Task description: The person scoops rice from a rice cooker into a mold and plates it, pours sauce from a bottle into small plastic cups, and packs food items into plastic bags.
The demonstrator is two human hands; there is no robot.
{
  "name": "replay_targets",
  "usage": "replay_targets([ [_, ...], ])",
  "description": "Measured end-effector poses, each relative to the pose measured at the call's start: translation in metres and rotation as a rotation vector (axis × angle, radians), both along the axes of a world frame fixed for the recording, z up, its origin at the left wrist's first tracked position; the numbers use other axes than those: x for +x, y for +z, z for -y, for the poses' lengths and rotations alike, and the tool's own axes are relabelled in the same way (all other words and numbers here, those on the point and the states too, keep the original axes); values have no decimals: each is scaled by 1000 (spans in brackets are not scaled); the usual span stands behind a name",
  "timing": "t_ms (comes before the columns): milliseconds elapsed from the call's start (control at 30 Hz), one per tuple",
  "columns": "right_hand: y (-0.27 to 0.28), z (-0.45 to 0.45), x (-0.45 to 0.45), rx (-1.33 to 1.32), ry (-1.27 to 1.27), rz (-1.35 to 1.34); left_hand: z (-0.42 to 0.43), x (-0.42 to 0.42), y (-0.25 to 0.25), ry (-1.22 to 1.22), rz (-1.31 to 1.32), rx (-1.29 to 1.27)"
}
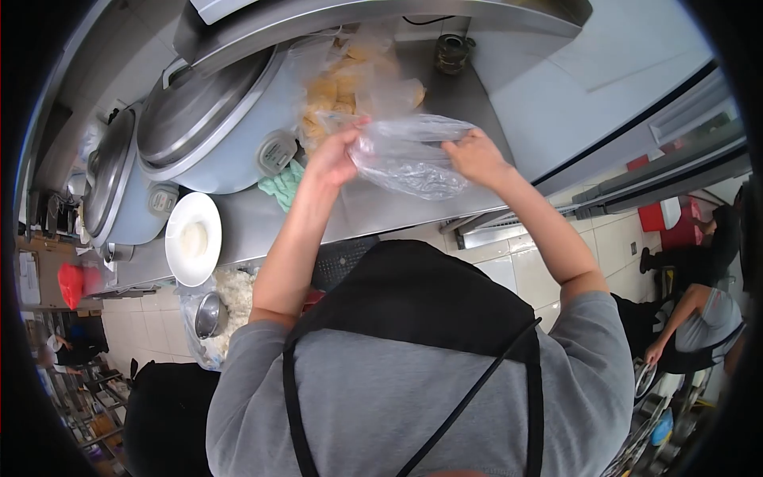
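Note:
A clear plastic bag is stretched between my two hands above the front of the steel counter. My left hand pinches its left side, and my right hand grips the opposite side with fingers bent. The bag looks crumpled and seems to hold nothing. Just behind it lie plastic bags of yellowish food pieces, partly blurred. A pale green cloth rests on the counter to the left of my left forearm.
Two large lidded rice cookers stand on the left. A white plate with a mound of rice is near the edge. Below sits a bag of rice with a metal bowl. A dark jar stands behind; other people work at right.

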State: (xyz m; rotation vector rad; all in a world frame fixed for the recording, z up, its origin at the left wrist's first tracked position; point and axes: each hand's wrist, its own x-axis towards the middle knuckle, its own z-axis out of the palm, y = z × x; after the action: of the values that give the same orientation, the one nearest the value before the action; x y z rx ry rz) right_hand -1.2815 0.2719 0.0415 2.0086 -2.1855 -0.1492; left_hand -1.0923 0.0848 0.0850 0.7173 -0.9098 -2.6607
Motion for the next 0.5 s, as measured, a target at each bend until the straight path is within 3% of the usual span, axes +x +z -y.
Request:
replay_targets([
  [67,12,0,-18,13,-10,-24,-21,15,-1,-83,-43,-40],
  [167,49,-3,-15,68,-37,29,-35,32,-6,-238,-154,123],
  [233,52,-2,-4,110,-48,101,-13,49,-38,-406,-21,-182],
  [267,44,-5,9,171,53,215,-6,54,-52,-404,-18,-179],
  [333,39,-6,40,232,162,326,5,58,-79,-258,597,-1142],
  [367,38,-5,60,263,231,330,5,61,-93,-253,601,-1139],
  [433,34,-1,69,300,307,338,-2,69,-108,-267,872,-1789],
  [500,22,8,57,330,245,324,1,73,-110,-347,1023,-1792],
])
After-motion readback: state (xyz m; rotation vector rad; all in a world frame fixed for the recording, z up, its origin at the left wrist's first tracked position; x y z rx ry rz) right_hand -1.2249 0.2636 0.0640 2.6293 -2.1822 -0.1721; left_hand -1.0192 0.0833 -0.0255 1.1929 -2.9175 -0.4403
